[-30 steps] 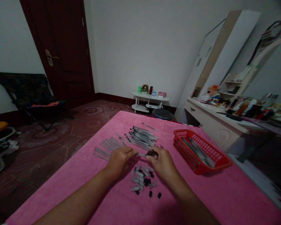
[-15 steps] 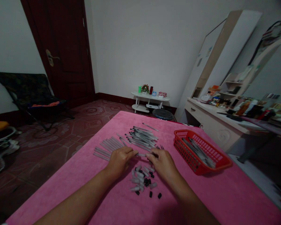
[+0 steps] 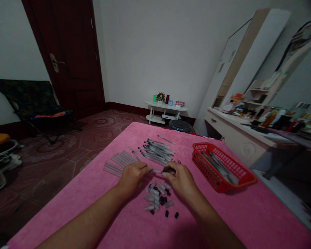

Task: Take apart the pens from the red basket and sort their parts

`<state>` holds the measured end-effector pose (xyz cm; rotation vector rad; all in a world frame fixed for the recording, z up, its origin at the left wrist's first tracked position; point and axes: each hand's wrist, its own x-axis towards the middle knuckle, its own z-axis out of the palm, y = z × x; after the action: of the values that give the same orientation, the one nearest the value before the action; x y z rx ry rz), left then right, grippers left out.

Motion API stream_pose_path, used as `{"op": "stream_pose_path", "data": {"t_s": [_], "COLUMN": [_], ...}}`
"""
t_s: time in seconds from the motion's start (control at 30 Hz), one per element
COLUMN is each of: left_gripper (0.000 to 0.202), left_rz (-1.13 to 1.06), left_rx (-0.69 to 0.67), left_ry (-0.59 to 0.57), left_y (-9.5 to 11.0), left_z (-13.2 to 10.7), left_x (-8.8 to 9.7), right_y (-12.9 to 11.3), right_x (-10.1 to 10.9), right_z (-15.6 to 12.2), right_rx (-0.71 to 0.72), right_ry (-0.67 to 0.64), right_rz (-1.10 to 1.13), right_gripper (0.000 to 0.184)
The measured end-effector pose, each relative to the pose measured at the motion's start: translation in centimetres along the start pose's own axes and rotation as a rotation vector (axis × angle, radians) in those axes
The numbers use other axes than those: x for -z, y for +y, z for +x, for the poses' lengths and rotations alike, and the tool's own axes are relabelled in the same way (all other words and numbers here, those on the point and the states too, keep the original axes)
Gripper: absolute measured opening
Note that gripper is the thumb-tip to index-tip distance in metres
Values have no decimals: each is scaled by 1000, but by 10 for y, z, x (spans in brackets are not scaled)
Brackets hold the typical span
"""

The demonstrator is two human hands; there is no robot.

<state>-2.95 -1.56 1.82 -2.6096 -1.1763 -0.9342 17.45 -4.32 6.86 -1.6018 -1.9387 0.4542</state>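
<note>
Between my two hands a slim grey pen (image 3: pixel 157 171) is held level above the table. My left hand (image 3: pixel 134 177) pinches its left end with thumb and fingertips. At the other end, my right hand (image 3: pixel 180 178) is closed on it with curled fingers, which hide that tip. Just below the hands lies a loose heap of clear pen caps (image 3: pixel 154 197), mixed with small black plugs (image 3: pixel 162 200). Beyond them is a pile of grey pens with dark ends (image 3: pixel 157 151). Empty-looking translucent barrels (image 3: pixel 123 159) lie in a row by my left hand.
A red plastic basket (image 3: pixel 209 178) holding more slim grey pieces stands on the right of the pink-covered table (image 3: pixel 93 211). One pen (image 3: pixel 166 139) lies apart at the back. A cluttered dresser (image 3: pixel 238 135) is to the right, a folding chair (image 3: pixel 28 100) to the left.
The fingers of my right hand have shifted slightly at the pen's end, and a little more of the pen shows. My left hand has stayed in place.
</note>
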Motion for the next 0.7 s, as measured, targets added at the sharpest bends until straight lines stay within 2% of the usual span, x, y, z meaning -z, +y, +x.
{"op": "stream_pose_path", "data": {"t_s": [0.2, 0.33, 0.53, 0.67, 0.7], "left_gripper": [13, 14, 13, 7, 7], "left_rz": [10, 12, 30, 39, 43], "left_rx": [10, 8, -4, 29, 35], "left_ry": [-14, -6, -16, -27, -30], "left_y": [-1, -2, 0, 1, 1], "left_z": [-1, -1, 0, 0, 0], "left_x": [0, -1, 0, 0, 0], "right_y": [2, 1, 1, 2, 1], "right_x": [-2, -2, -3, -3, -3], "right_z": [-1, -1, -2, -1, -1], "right_rx": [-23, -3, -26, -7, -16], "right_ry": [-15, 12, 2, 9, 15], "right_rz": [-52, -59, -102, -97, -88], "right_gripper": [22, 11, 20, 8, 12]}}
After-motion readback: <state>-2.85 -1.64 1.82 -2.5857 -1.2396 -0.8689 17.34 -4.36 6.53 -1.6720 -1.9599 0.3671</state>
